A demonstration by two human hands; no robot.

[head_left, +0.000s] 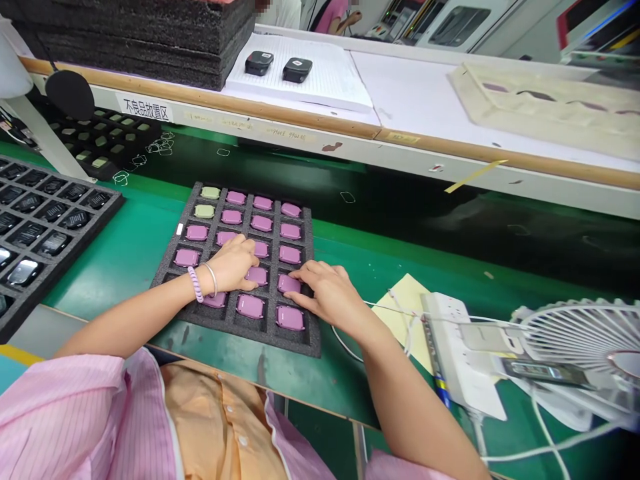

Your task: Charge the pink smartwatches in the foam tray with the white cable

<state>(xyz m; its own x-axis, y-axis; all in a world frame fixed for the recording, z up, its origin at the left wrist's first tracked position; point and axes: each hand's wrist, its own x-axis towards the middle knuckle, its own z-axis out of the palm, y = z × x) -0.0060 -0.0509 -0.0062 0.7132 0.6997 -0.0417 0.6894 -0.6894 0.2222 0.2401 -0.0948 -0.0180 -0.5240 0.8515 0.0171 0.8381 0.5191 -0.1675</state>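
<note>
Both hands flat on foam tray (170, 263) on green worktop (130, 247). Left hand (234, 264) fingers spread, pressed on purple case (257, 275), mid row. Right hand (327, 293) fingertips pushed another purple case (287, 283) down into slot. No grip closed, nothing lifted.

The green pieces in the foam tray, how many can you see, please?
2, both in the foam tray's leftmost column: one green piece in the far corner, the other just nearer. The hands may hide more.
</note>
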